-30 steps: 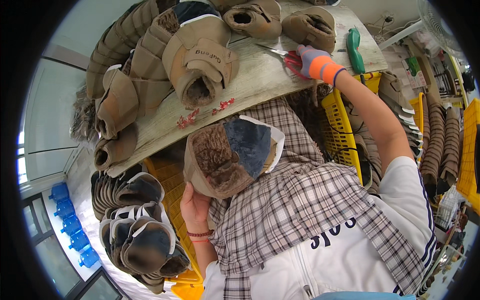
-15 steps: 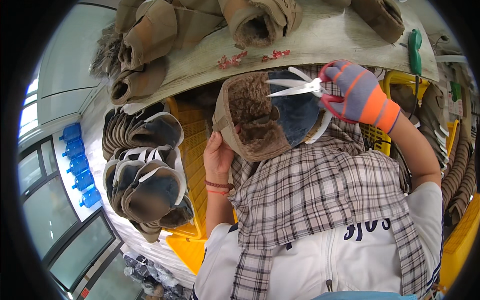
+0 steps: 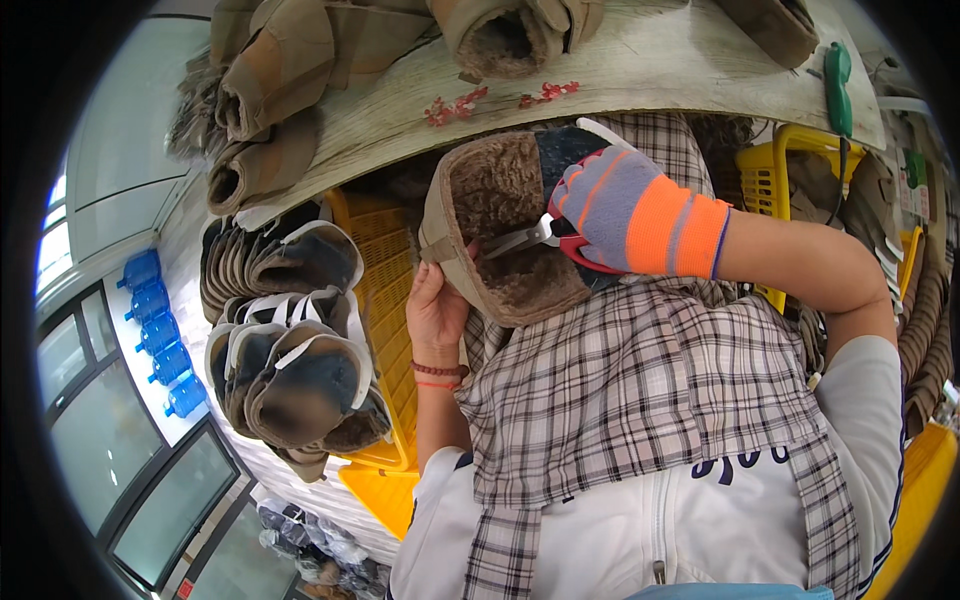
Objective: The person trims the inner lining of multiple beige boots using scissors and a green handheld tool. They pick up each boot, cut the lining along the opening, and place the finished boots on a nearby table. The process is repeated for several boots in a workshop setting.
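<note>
A khaki cap with brown fleece lining and a dark blue inner section is held with its opening turned up, above a plaid apron. My bare left hand grips the cap's left edge; some fingers are hidden inside it. In a grey and orange glove, my right hand is closed on the red handles of a pair of scissors. Their blades reach into the cap, close together, with the tips near the fingers of my left hand. My glove covers part of the blue lining.
Ahead lies a pale worktable bearing more fleece-lined pieces, red scraps and a green tool. Stacked caps stand at left by a yellow basket. Another yellow basket is at right. Blue water bottles line the wall.
My right hand has moved left and down, carrying the scissors into the cap. The blades, spread before, are now closer together. My left hand keeps its grip on the cap.
</note>
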Demonstrator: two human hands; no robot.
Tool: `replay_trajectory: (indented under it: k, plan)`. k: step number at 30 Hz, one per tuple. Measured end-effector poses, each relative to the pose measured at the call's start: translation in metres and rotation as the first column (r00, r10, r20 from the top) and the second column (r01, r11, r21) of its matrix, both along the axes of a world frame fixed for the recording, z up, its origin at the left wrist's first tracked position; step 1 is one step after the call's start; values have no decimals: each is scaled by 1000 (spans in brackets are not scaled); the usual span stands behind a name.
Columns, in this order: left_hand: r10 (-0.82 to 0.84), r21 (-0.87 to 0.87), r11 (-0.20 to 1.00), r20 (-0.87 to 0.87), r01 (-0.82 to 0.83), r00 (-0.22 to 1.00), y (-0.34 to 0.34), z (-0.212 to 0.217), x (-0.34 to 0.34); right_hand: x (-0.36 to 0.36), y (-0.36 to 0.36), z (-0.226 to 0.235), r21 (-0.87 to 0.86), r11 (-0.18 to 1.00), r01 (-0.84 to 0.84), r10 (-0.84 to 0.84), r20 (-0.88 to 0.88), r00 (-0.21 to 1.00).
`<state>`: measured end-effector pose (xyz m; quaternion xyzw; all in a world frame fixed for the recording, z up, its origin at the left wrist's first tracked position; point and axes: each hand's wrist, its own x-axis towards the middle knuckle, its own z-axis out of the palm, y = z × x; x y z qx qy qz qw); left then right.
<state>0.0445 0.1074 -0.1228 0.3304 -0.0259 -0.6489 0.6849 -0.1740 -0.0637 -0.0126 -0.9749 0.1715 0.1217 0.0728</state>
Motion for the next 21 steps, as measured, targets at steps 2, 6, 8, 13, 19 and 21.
replay_trajectory:
  k: [2,6,8,13,19,21]
  plan:
    - [2,15,1000,10,-2,1000,0,1,0,2,0,3,12,1000,-18,18,3,1000]
    - [7,41,999,41,-8,999,0,3,-1,6,4,6,-30,998,-50,49,-23,999]
    - [5,41,999,42,-7,999,-1,4,-2,8,4,8,-3,998,-64,63,-47,997]
    - [0,34,999,50,-2,999,-2,7,-5,7,5,11,63,998,2,7,-152,988]
    - [2,12,1000,39,-2,999,-1,7,-5,-25,-15,24,160,946,281,-278,-39,960]
    - [-11,49,999,38,9,999,-2,7,-2,-41,-18,24,86,948,307,-312,51,949]
